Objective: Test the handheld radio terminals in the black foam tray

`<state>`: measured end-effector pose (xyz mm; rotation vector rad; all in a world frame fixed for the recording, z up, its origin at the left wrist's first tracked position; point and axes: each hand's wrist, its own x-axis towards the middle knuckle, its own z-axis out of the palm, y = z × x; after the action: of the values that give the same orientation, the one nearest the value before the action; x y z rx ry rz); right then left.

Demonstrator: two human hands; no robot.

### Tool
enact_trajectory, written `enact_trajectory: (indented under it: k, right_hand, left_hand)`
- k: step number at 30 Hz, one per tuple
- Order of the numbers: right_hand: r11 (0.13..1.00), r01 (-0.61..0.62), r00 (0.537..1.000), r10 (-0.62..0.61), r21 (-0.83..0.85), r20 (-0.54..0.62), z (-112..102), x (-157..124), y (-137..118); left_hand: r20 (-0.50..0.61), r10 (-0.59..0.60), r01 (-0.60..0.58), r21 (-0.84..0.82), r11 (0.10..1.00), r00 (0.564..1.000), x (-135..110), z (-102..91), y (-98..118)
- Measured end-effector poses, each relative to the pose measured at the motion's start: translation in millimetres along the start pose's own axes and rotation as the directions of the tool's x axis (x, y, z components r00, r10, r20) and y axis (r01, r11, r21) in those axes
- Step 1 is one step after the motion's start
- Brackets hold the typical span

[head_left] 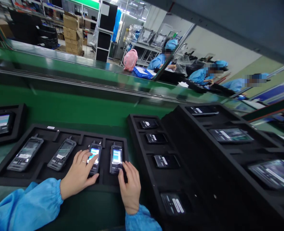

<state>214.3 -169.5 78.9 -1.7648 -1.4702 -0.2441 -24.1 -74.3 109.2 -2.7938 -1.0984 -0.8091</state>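
A black foam tray (44,178) holds several handheld radio phones in its recesses. My left hand (78,173) lies over the third handset (95,150), whose screen is lit. Its fingers are spread, with the index finger on the screen and the thumb by the handset's lower end, partly covering it. Beside it is the fourth handset (116,157), also lit. My right hand (131,187) rests at this one's lower right, thumb and fingers apart, not wrapped round it. Two handsets with dark screens, one in the middle left (63,153) and another at far left (26,153), lie in the same tray.
A smaller tray (18,128) with a lit handset sits at the left. On the right stand stacked black foam trays (156,189) with more handsets. Behind the green bench runs a metal rail (84,84). Beyond are a pink fan (130,60), cartons (72,35) and several co-workers.
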Motion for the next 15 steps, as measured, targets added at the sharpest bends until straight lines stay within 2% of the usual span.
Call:
enact_trajectory:
  k: [3, 7, 15]
  right_hand:
    - [1.000, -0.022, 1.000, 0.022, 0.007, -0.007, 2.1, 15.2, 3.9]
    - [1.000, -0.020, 1.000, 0.020, 0.011, 0.016, 15.0, 29.8, 10.4]
    - [0.999, -0.035, 0.997, 0.036, -0.010, 0.072, 24.0, 26.7, 16.4]
  left_hand:
    - [0.042, -0.063, 0.063, 0.003, 0.998, 0.997, 10.6, 5.1, -2.5]
    - [0.061, -0.118, 0.117, 0.015, 0.993, 0.991, 16.7, 12.0, -3.5]
    - [0.071, -0.147, 0.144, 0.050, 0.988, 0.987, 14.8, 18.3, -4.4]
